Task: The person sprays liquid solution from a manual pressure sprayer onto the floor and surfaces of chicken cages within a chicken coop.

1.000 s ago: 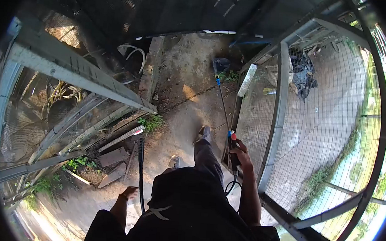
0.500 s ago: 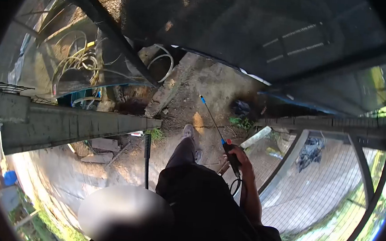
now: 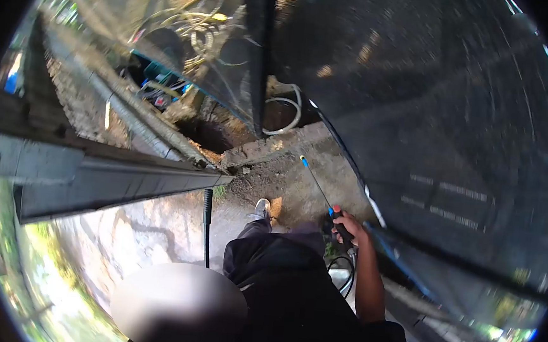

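My right hand point(image 3: 351, 228) is closed around the black handle of a spray wand point(image 3: 317, 185). The wand's thin lance points forward and to the left, ending in a blue and yellow nozzle point(image 3: 304, 161) above the ground. A black hose point(image 3: 346, 260) loops down from the handle beside my body. My left hand is out of view. To the left of my legs a black rod with a ribbed grip point(image 3: 207, 207) stands up, and no hand shows on it. One shoe point(image 3: 262, 208) is visible on the ground.
Dark mesh netting point(image 3: 442, 125) hangs ahead and to the right, its edge close to the wand. A grey post or beam point(image 3: 120, 189) juts in from the left. Coiled hose point(image 3: 197, 35) lies beyond the netting. A concrete ledge point(image 3: 276, 144) crosses the ground ahead.
My view has turned and moved forward. The netting now reaches closer on the right, and the barred frame there has left view. The wand stays in my right hand, pointing forward-left.
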The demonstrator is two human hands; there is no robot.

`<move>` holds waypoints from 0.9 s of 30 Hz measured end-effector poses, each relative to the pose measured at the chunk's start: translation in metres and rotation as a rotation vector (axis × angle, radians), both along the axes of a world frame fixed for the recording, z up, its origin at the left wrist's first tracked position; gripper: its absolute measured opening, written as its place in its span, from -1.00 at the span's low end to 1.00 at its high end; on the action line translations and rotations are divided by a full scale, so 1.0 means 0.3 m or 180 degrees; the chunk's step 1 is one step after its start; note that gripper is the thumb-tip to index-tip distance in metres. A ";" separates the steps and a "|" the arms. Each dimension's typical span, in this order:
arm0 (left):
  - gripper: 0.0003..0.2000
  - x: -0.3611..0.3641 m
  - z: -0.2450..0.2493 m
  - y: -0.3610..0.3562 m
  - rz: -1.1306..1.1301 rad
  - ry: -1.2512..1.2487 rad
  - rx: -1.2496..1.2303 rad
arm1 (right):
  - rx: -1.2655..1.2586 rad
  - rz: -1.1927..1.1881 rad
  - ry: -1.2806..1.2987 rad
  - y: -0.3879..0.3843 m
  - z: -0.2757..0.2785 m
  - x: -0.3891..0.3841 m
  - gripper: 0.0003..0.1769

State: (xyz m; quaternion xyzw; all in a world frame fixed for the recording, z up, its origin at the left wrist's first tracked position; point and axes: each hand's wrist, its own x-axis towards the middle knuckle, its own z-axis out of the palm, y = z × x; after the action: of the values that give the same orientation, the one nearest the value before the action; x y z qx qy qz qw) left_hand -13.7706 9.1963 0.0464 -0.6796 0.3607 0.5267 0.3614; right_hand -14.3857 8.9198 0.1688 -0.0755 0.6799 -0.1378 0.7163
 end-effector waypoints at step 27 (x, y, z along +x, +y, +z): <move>-0.26 -1.379 -0.078 0.646 -0.0328 -0.0177 0.2093 | -0.0022 0.1951 -0.0238 -0.956 0.132 -0.599 -0.43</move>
State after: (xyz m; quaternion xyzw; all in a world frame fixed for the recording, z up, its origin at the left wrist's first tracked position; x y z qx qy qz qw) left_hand -14.1842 9.3901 0.0229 -0.5216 0.1953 0.5772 0.5972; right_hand -14.5654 8.6329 0.2084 -0.2743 0.5982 0.0796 0.7487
